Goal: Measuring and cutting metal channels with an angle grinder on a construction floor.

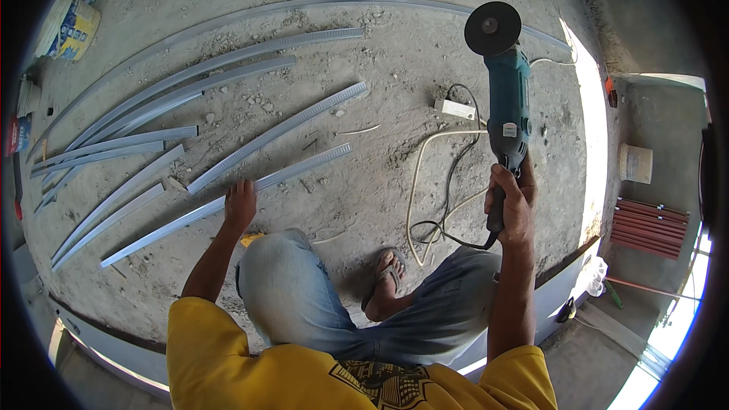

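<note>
My right hand (514, 201) is wrapped round the rear handle of a teal angle grinder (509, 99), raised with its dark cutting disc (493, 28) pointing away from me. A dark cord runs from the handle's end down toward the floor. At the left, my left hand (241, 202) is closed over a long metal channel (307, 165) that lies on the floor, gripping it partway along. Another metal channel (281, 135) lies just beyond that hand, apart from it. My fingertips on the left are partly hidden.
Several more metal channels (144, 140) are spread over the dusty concrete floor at the left. A white socket box (456, 109) with looped cables sits left of the grinder. Buckets (74, 29) stand at the far left. Reddish pipes (648, 228) lie stacked at the right.
</note>
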Motion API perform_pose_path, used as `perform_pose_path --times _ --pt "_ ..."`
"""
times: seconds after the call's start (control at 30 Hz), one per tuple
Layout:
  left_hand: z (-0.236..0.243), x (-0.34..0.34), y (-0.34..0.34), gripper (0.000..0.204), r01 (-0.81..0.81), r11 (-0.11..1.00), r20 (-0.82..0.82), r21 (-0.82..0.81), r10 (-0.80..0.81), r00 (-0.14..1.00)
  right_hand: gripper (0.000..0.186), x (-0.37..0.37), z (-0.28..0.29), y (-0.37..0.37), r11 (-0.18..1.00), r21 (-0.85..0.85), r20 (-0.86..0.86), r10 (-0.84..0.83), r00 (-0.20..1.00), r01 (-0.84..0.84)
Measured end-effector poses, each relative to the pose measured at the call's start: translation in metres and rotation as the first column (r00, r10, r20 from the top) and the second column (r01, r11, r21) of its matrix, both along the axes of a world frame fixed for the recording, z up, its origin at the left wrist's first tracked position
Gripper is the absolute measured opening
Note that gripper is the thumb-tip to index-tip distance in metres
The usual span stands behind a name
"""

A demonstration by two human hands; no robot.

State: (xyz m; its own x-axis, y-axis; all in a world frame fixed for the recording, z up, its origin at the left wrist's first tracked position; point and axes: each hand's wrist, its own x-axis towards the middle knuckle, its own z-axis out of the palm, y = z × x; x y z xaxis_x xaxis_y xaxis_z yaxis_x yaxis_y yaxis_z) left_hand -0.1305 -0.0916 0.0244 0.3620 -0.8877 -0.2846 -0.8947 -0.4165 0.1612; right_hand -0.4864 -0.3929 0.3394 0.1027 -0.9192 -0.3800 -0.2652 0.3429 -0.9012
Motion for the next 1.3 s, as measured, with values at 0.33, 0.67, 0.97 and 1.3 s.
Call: perform_pose_path --times 0.33,0.67,0.97,1.3 --pt "-0.017 -0.033 -0.111 0.035 0.063 0.995 0.022 -0.071 -0.062 0.998 0.057 -0.003 -0.002 0.005 1.0 -0.008 -0.017 -0.013 1.0 0.013" --pt "-0.028 -0.013 -0.094 0.047 0.064 0.998 0.092 -0.026 -0.062 0.994 0.053 -0.002 -0.003 0.006 1.0 -0.001 -0.002 -0.004 1.0 0.004" --pt "-0.034 -0.009 -0.105 0.054 0.072 0.997 0.069 -0.017 -0.071 0.995 0.074 0.006 -0.005 0.005 0.999 0.019 -0.01 0.037 0.999 -0.037" --pt "-0.042 -0.011 -0.11 0.054 0.11 0.989 0.088 -0.094 -0.102 0.991 0.059 0.01 -0.006 0.005 0.999 -0.002 -0.04 0.039 0.998 -0.039"
